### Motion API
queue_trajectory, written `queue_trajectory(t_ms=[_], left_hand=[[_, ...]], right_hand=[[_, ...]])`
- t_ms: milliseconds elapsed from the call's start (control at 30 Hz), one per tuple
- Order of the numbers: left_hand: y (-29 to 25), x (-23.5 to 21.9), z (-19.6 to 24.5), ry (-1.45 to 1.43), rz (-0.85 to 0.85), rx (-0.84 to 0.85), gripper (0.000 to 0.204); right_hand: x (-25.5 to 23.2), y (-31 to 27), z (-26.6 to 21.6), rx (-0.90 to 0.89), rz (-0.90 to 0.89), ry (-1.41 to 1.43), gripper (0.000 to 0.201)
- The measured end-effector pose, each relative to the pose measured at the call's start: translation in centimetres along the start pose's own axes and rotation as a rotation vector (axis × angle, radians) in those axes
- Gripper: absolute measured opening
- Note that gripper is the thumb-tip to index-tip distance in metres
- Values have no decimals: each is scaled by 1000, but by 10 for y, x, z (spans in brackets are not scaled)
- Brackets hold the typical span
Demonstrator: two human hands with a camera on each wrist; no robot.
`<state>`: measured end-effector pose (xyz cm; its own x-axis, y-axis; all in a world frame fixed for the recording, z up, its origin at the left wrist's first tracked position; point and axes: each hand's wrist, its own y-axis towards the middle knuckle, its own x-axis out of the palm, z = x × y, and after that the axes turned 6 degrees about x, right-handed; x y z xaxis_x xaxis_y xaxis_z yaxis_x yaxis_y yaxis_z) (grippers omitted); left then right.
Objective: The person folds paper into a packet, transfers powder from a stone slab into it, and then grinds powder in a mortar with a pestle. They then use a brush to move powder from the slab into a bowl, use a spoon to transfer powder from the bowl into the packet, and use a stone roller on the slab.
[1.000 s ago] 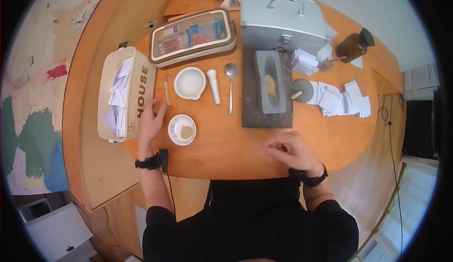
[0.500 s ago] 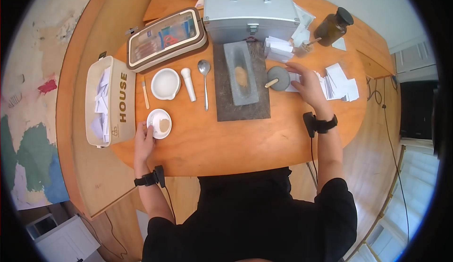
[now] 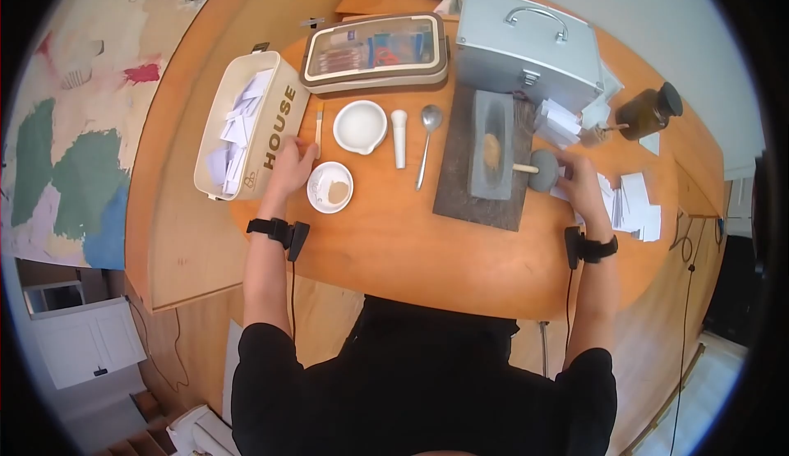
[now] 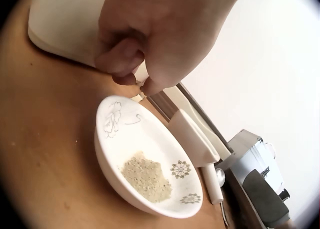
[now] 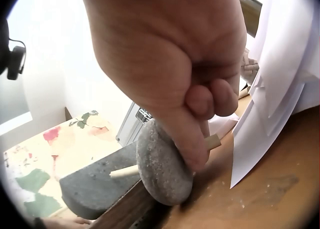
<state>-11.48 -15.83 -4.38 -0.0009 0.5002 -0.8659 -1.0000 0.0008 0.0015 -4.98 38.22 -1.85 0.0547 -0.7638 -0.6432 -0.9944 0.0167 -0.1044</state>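
Stone wheel (image 5: 162,164), right grip (image 5: 170,63) nearly closed, pinching its wooden axle (image 5: 124,172)

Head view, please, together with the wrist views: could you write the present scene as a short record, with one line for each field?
Left hand: fingers at the brush; grip unclear
Right hand: holds the wheel by one end of its axle
Wheel: turned about upright, beside the trough, not in it
Trough: on a dark board, with tan powder inside
Dish: holds pale powder
Beyond dish: bowl, pestle, spoon, side by side
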Motion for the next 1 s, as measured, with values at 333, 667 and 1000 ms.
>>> queue_trajectory(t_ms=[333, 667, 1000], left_hand=[[17, -5, 12, 7, -329, -67, 36], [-16, -59, 82, -382, -124, 59, 15], [-37, 40, 259, -1066, -713, 365, 13]], right_hand=[[-12, -14, -18, -11, -59, -71, 12], [-23, -33, -12, -14, 4, 0, 9], [-40, -38, -100, -300, -109, -7, 9]])
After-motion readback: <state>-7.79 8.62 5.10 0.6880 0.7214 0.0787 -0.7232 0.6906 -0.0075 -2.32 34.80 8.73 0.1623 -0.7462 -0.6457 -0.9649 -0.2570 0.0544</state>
